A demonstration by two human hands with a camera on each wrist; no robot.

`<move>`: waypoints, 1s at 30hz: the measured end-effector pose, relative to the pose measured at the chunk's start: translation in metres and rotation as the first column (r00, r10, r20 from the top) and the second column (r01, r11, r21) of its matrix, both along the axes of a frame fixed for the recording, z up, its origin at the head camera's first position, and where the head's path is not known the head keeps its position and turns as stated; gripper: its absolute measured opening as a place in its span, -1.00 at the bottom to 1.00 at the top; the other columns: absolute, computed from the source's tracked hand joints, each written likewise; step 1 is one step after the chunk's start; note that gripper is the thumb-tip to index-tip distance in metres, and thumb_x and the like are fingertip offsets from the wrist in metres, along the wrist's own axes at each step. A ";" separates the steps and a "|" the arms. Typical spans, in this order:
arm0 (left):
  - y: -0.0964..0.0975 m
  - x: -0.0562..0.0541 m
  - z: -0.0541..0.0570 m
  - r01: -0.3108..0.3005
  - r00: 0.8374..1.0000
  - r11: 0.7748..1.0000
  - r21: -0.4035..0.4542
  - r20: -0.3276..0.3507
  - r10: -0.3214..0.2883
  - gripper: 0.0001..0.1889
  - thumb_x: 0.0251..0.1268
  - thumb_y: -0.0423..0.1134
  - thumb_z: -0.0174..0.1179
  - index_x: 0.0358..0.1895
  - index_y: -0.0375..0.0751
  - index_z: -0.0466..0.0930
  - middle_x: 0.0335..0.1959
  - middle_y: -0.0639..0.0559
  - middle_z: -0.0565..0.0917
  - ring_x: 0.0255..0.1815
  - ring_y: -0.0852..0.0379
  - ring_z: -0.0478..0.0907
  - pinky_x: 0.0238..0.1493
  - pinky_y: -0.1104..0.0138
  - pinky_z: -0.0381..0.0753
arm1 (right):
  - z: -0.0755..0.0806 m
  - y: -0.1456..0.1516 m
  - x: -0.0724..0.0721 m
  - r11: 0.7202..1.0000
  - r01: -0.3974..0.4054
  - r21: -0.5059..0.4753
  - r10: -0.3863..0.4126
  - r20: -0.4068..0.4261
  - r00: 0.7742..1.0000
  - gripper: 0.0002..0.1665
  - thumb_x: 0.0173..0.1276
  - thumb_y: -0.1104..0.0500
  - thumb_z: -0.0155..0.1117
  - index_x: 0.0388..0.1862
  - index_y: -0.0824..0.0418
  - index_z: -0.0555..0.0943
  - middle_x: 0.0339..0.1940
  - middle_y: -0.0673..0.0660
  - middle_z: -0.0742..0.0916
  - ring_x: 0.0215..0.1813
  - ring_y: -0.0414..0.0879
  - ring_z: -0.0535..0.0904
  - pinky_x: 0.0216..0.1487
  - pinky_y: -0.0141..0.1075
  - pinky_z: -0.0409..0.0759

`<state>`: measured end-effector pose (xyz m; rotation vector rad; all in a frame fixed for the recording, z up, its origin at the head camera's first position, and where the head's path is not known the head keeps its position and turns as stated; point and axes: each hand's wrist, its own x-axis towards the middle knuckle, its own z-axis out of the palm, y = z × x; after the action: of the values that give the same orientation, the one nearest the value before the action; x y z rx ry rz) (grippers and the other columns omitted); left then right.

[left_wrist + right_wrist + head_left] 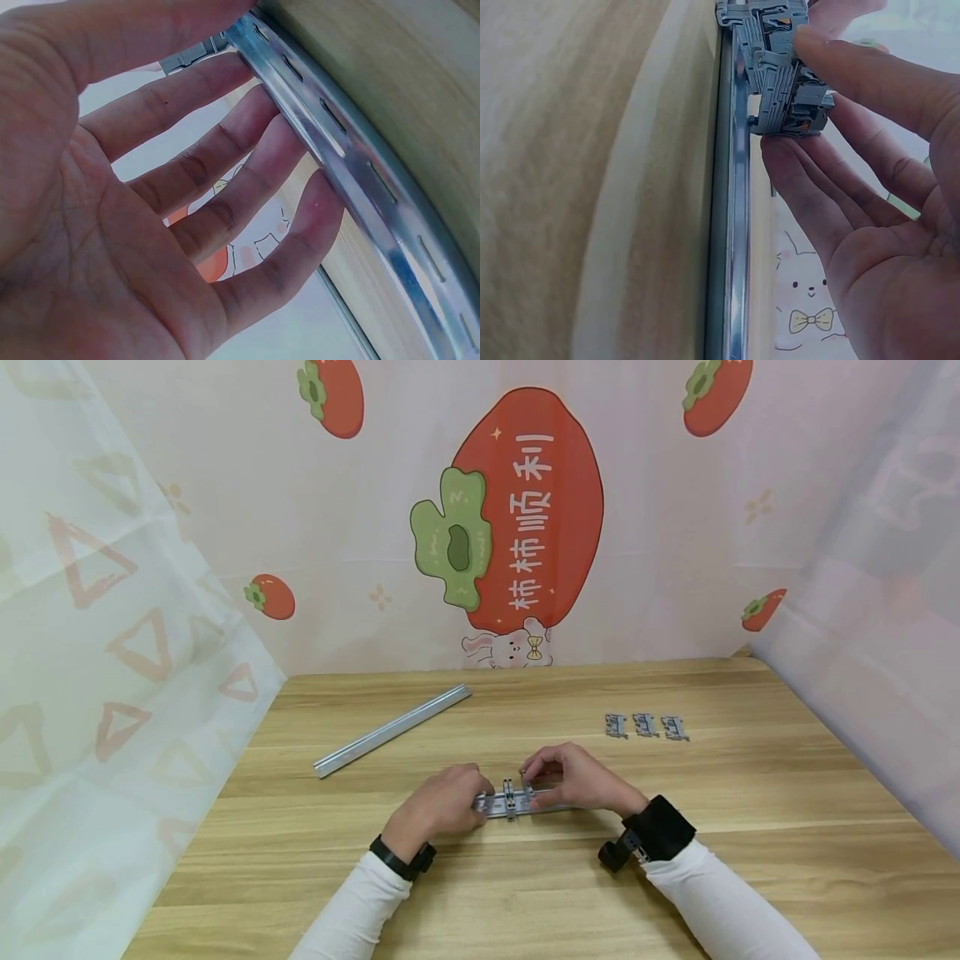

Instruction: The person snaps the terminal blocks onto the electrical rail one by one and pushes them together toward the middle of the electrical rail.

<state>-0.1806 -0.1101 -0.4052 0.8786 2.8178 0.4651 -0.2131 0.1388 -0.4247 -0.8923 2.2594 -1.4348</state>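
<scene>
A slotted metal DIN rail (495, 807) lies across the middle of the wooden table. My left hand (446, 800) grips its left part, the thumb on the near edge and the fingertips against the far edge in the left wrist view. Between thumb and fingers, my right hand (577, 779) pinches a grey DIN-rail terminal block (787, 101) at the rail. In the right wrist view this block stands tilted close over the metal strip. Just left of it, another terminal block (510, 800) sits upright across the rail. The right hand partly hides the rail's right part.
A second, longer metal rail (392, 732) lies slantwise at the back left of the table. At the back right, 3 grey terminal blocks (644, 725) lie in a row. A printed cloth (337, 527) stands behind the table (525, 885) and along its sides.
</scene>
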 end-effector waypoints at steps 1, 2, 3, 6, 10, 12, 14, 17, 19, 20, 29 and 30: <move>0.000 0.000 0.000 0.001 1.000 1.000 0.000 0.000 -0.001 -0.91 0.12 -0.36 0.43 -0.32 -0.16 0.73 -0.41 0.06 0.56 -0.43 0.19 0.38 -0.41 0.33 0.40 | 0.000 0.000 0.000 1.000 -0.001 0.000 0.001 0.005 1.000 -0.67 0.10 0.38 0.59 -0.14 0.33 0.69 0.10 0.34 0.67 0.10 0.05 0.68 0.13 -0.23 0.61; 0.000 0.000 0.000 0.001 1.000 1.000 0.000 0.001 -0.001 -0.91 0.12 -0.36 0.43 -0.32 -0.16 0.73 -0.41 0.06 0.56 -0.43 0.19 0.38 -0.41 0.33 0.40 | -0.001 0.000 0.000 1.000 -0.004 -0.001 0.004 0.011 1.000 -0.67 0.11 0.38 0.58 -0.14 0.34 0.69 0.10 0.34 0.67 0.10 0.06 0.68 0.13 -0.22 0.61; 0.000 0.000 0.000 0.001 1.000 1.000 0.001 0.002 -0.001 -0.91 0.12 -0.36 0.43 -0.32 -0.16 0.73 -0.41 0.06 0.56 -0.43 0.19 0.38 -0.41 0.33 0.40 | -0.001 -0.001 0.000 1.000 -0.008 -0.003 0.008 0.017 1.000 -0.67 0.11 0.39 0.58 -0.13 0.35 0.68 0.10 0.34 0.67 0.10 0.07 0.68 0.13 -0.22 0.61; 0.000 -0.001 -0.001 -0.001 1.000 1.000 0.001 0.007 0.001 -0.91 0.13 -0.36 0.44 -0.31 -0.16 0.73 -0.40 0.06 0.56 -0.42 0.19 0.39 -0.41 0.33 0.40 | -0.001 -0.001 0.001 1.000 -0.017 -0.011 0.017 0.030 0.999 -0.67 0.13 0.39 0.57 -0.12 0.37 0.67 0.11 0.35 0.66 0.11 0.11 0.68 0.12 -0.21 0.61; 0.000 -0.001 -0.001 -0.002 1.000 1.000 -0.002 0.009 0.002 -0.89 0.14 -0.35 0.44 -0.27 -0.18 0.74 -0.40 0.07 0.56 -0.42 0.19 0.39 -0.40 0.34 0.41 | -0.002 -0.002 0.001 1.000 -0.014 -0.011 0.015 0.034 0.999 -0.66 0.12 0.39 0.57 -0.12 0.37 0.67 0.11 0.34 0.66 0.11 0.12 0.68 0.12 -0.23 0.61; 0.000 -0.001 -0.001 -0.001 1.000 1.000 -0.003 0.006 0.001 -0.88 0.14 -0.34 0.44 -0.25 -0.19 0.75 -0.39 0.08 0.56 -0.41 0.19 0.39 -0.39 0.34 0.41 | -0.003 -0.002 0.001 1.000 -0.009 -0.006 0.009 0.030 1.000 -0.66 0.12 0.39 0.58 -0.13 0.36 0.67 0.10 0.33 0.67 0.11 0.10 0.68 0.12 -0.23 0.61; 0.000 0.000 -0.001 0.000 1.000 1.000 -0.005 0.002 0.000 -0.87 0.14 -0.34 0.44 -0.23 -0.20 0.75 -0.39 0.08 0.56 -0.41 0.19 0.39 -0.38 0.34 0.41 | -0.003 -0.003 0.001 1.000 -0.007 -0.006 0.007 0.024 1.000 -0.66 0.11 0.39 0.58 -0.14 0.36 0.67 0.09 0.33 0.67 0.10 0.10 0.68 0.12 -0.22 0.61; 0.000 0.000 -0.001 0.001 1.000 1.000 -0.005 -0.001 -0.001 -0.87 0.14 -0.35 0.44 -0.24 -0.20 0.75 -0.39 0.08 0.56 -0.41 0.19 0.39 -0.38 0.34 0.41 | -0.004 -0.003 0.002 1.000 -0.004 -0.006 0.005 0.011 1.000 -0.67 0.10 0.40 0.59 -0.16 0.36 0.68 0.07 0.32 0.68 0.09 0.10 0.68 0.12 -0.19 0.62; 0.000 0.000 -0.001 0.001 1.000 1.000 -0.004 0.000 -0.001 -0.87 0.14 -0.35 0.44 -0.24 -0.20 0.75 -0.39 0.08 0.55 -0.41 0.19 0.39 -0.39 0.34 0.41 | -0.004 -0.003 0.003 1.000 -0.003 -0.005 0.003 0.003 1.000 -0.68 0.09 0.40 0.59 -0.18 0.35 0.68 0.07 0.31 0.68 0.08 0.09 0.68 0.11 -0.19 0.62; 0.000 0.000 -0.001 0.000 1.000 1.000 -0.002 0.001 0.000 -0.87 0.14 -0.35 0.44 -0.24 -0.20 0.75 -0.39 0.07 0.55 -0.41 0.19 0.39 -0.39 0.34 0.41 | -0.004 -0.004 0.003 1.000 -0.003 -0.005 0.003 -0.002 1.000 -0.68 0.09 0.40 0.59 -0.18 0.35 0.68 0.07 0.31 0.68 0.08 0.08 0.69 0.11 -0.19 0.62; 0.000 0.000 -0.001 0.001 1.000 1.000 0.003 0.005 -0.001 -0.89 0.13 -0.35 0.45 -0.28 -0.18 0.74 -0.41 0.07 0.55 -0.42 0.19 0.39 -0.40 0.34 0.40 | -0.003 -0.007 0.006 1.000 0.004 0.030 -0.002 -0.065 0.998 -0.69 0.05 0.39 0.62 -0.25 0.29 0.68 0.06 0.23 0.69 0.08 0.02 0.68 0.09 -0.26 0.62; 0.000 0.000 -0.001 0.000 1.000 1.000 0.003 0.005 0.000 -0.89 0.13 -0.35 0.45 -0.28 -0.18 0.74 -0.41 0.08 0.54 -0.42 0.19 0.39 -0.40 0.34 0.40 | -0.002 -0.007 0.006 0.999 0.006 0.033 -0.003 -0.070 0.998 -0.69 0.05 0.39 0.62 -0.25 0.29 0.68 0.06 0.23 0.69 0.08 0.03 0.68 0.09 -0.26 0.62</move>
<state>-0.1807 -0.1104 -0.4058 0.8765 2.8139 0.4706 -0.2071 0.1318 -0.4270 -0.9420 2.3303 -1.3845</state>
